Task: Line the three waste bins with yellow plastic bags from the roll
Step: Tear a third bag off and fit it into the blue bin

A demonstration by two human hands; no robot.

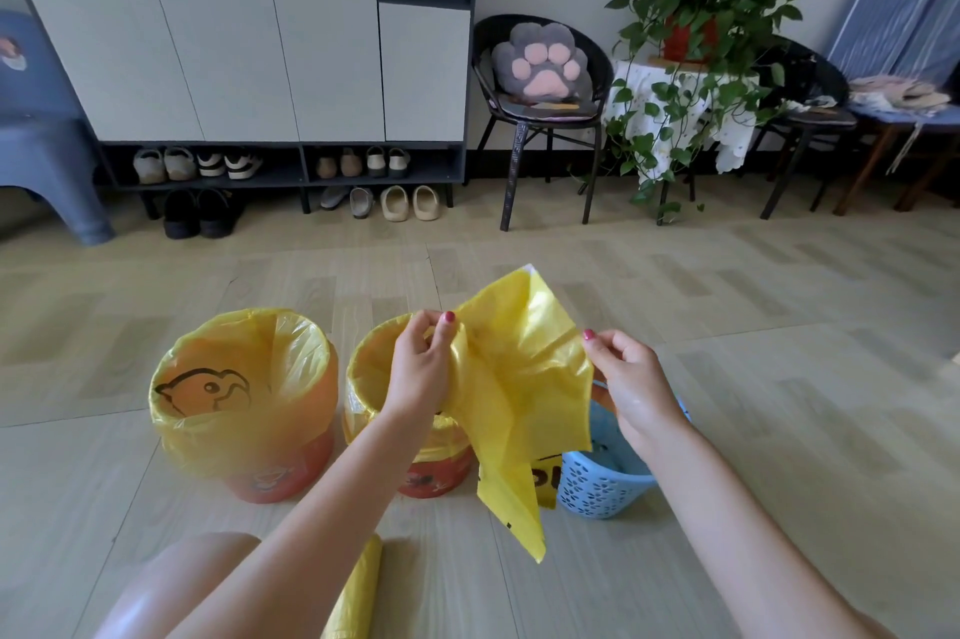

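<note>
Head view: yellow bag [519, 378], pinched by both hands, hides blue bin [597, 488] rim.

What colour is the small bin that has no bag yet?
Light blue, with a pattern of small holes in its wall; the basket shows best in the head view.

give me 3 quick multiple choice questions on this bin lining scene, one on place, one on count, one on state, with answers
1. Where is the roll of bags?
A. in the blue basket
B. on the floor near the person
C. on the chair

2. How many bins already wear a yellow liner?
A. one
B. two
C. three

3. The loose yellow bag is:
A. held by both hands
B. lying on the floor
C. inside a bin

Answers: B, it lies on the floor; B, both orange bins are lined, the blue basket is not; A, the left hand and right hand pinch it.
</note>
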